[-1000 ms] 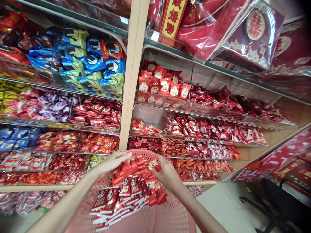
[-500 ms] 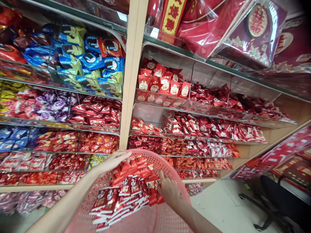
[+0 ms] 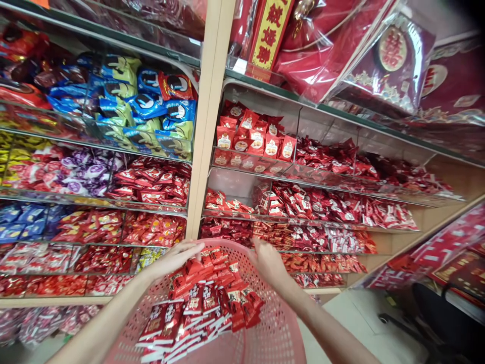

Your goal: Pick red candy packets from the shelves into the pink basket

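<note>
- The tall pale-wood shelf unit (image 3: 207, 126) stands beyond both hands; its upright post rises just past the left hand's fingertips. Clear plastic shelf fronts (image 3: 253, 162) run along its tiers, presumably so loose packets stay put yet remain visible.
- The round pink perforated plastic basket (image 3: 273, 328) sits below and between the 2 hands, its far rim near the shelves. What supports it underneath is out of sight.
- The black office chair (image 3: 450, 318) is well to the right of the right hand.
- The glossy plastic-wrapped maroon bag with a gold oval (image 3: 397, 60) is high above and right of the right hand, its decorated face outward, probably for display.
- The left hand (image 3: 176, 259) lies across the basket's far-left rim, fingers nearly straight and spread flat rather than clenched; this likely steadies the basket.
- The right hand (image 3: 268, 262) is at the far-right rim, fingers curled; I cannot tell whether it grips the rim or anything else.
- The shiny blue-and-green bagged snacks (image 3: 146, 103) fill a tier above and left of the left hand.
- The small flat red packets with white ends (image 3: 195, 298) lie inside the basket, below the left hand, in overlapping rows, perhaps laid so for neatness.
- The small red packets with cream panels and dark characters (image 3: 242, 303) lie beside them, below and left of the right hand.
</note>
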Tool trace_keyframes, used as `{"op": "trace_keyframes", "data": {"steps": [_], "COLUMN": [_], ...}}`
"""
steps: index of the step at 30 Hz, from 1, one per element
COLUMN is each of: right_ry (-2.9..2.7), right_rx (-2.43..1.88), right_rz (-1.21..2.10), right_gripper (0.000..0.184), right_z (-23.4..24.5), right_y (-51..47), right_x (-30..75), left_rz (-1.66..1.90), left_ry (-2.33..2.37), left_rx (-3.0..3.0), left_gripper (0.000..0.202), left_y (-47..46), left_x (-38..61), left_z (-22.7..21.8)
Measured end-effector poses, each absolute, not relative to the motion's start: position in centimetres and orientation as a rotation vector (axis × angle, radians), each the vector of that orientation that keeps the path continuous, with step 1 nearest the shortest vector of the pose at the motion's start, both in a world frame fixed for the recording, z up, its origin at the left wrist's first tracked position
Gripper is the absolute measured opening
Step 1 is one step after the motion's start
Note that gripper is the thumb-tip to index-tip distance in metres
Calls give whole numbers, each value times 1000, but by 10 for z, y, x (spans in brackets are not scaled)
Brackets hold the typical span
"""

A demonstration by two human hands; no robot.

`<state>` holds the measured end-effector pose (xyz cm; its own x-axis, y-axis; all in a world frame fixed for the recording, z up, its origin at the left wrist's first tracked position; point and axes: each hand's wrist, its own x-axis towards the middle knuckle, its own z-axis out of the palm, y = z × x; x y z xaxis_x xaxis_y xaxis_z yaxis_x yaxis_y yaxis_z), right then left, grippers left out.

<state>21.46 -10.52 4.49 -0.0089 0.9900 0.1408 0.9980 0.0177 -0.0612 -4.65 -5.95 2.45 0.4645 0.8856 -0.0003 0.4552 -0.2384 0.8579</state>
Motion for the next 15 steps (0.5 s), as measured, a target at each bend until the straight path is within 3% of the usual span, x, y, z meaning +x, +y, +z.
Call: {"op": "trace_keyframes", "data": {"steps": [6,15], "right_ry": [-2170,-2268], "right_rx": [-1928,-2311], "right_rz": [-227,131], "right_gripper": [25,30], "right_z": [111,99], "right_y": [-15,70], "right_x": [230,219], "left_rz": [684,696], "left_ry": [1096,1108], "left_rx": [1823,1776], "left_gripper": [49,49], "left_y": [-59,-54], "left_x": [-46,-50], "left_z": [20,10]}}
